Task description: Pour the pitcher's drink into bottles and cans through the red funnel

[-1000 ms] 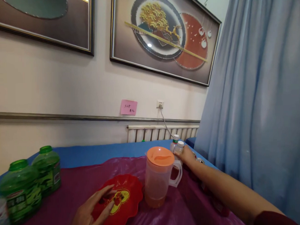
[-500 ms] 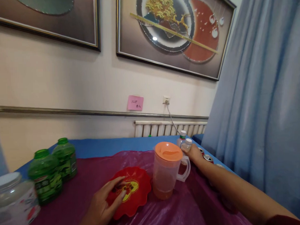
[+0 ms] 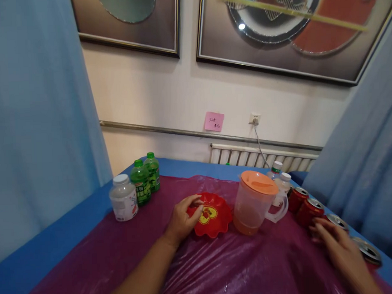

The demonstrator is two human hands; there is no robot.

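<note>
My left hand point(image 3: 182, 218) is at the left edge of a red scalloped plate point(image 3: 218, 221) with a yellow pattern in its middle. Its thumb and fingers are apart over the rim, holding nothing. To the plate's right stands a clear plastic pitcher point(image 3: 246, 209) with an orange lid and a little amber liquid at the bottom. My right hand point(image 3: 339, 245), slightly blurred, is beside a row of red drink cans point(image 3: 309, 214), its fingers stretched out and nothing visible in them. It partly covers one can point(image 3: 336, 221); whether it touches that can is unclear.
Two clear bottles with white caps point(image 3: 282, 184) stand behind the pitcher handle. At left are two green bottles point(image 3: 141, 187) and a white-lidded jar point(image 3: 124, 203). Purple plastic sheeting point(image 3: 238, 265) covers much of the blue table point(image 3: 73, 220). Blue curtains point(image 3: 44, 126) hang at both sides.
My right hand has let go of the white-capped bottle behind the pitcher and moved back toward me, along the cans. My left hand stays by the plate. The view has shifted left and down.
</note>
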